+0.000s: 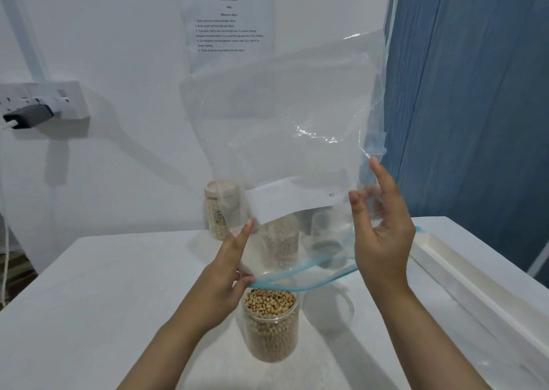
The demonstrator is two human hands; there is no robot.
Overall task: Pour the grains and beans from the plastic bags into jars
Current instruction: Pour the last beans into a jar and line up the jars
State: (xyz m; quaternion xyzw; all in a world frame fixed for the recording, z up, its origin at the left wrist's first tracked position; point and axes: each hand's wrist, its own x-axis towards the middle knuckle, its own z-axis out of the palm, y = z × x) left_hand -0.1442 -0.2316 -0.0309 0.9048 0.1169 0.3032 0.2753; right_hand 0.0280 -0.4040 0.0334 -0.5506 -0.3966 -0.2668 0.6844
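Note:
A clear zip bag (297,140) with a blue seal hangs upside down, its open mouth just above an open jar (270,324) full of pale round beans. The bag looks empty. My left hand (228,274) pinches the bag's left edge near the mouth. My right hand (383,232) holds the bag's right side, thumb and fingers around the plastic. Behind the bag stand a lidded jar of grain (219,208), a second filled jar (280,238) and a clear jar (329,235), seen through the plastic.
A clear lid (329,306) lies on the white table (104,300) right of the bean jar. A raised white ledge (463,274) runs along the table's right side. A power strip (41,104) and an instruction sheet (228,24) hang on the wall.

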